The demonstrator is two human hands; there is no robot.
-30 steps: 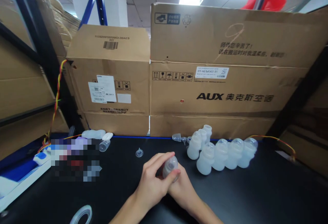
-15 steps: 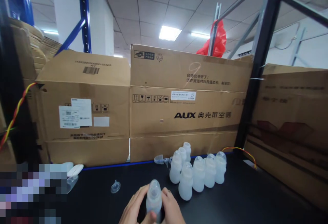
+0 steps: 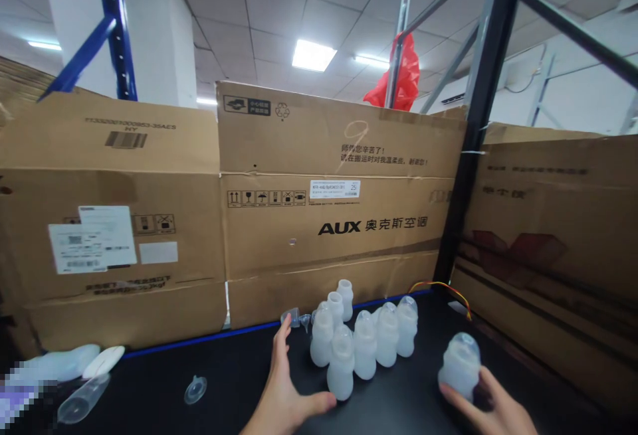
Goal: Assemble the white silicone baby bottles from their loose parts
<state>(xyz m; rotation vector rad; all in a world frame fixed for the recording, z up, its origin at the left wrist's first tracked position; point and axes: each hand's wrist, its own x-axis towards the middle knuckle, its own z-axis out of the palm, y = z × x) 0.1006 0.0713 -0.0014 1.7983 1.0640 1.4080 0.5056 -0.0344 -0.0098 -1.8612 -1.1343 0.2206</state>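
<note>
My right hand (image 3: 491, 402) grips a translucent baby bottle (image 3: 459, 363) with a clear dome cap, upright at the right of the black surface. My left hand (image 3: 292, 388) is open, thumb and fingers spread wide. Its thumb tip is at the base of the nearest capped baby bottle (image 3: 341, 365); whether they touch I cannot tell. More capped bottles stand close together behind and to the right of that one. Two bottles without caps stand at the back, one of them an open-necked bottle (image 3: 344, 299).
A clear cap (image 3: 290, 317) and a small funnel-shaped piece lie by the back edge. One clear ring-shaped piece (image 3: 195, 389) lies left on the black table (image 3: 239, 368). Cardboard panels (image 3: 339, 236) wall the back and right. A black post (image 3: 463, 176) rises at the back right corner.
Both hands were around one capped bottle at front centre. My right hand has carried it to the right of the group; my left hand has let go and spread beside the group. The view has shifted right.
</note>
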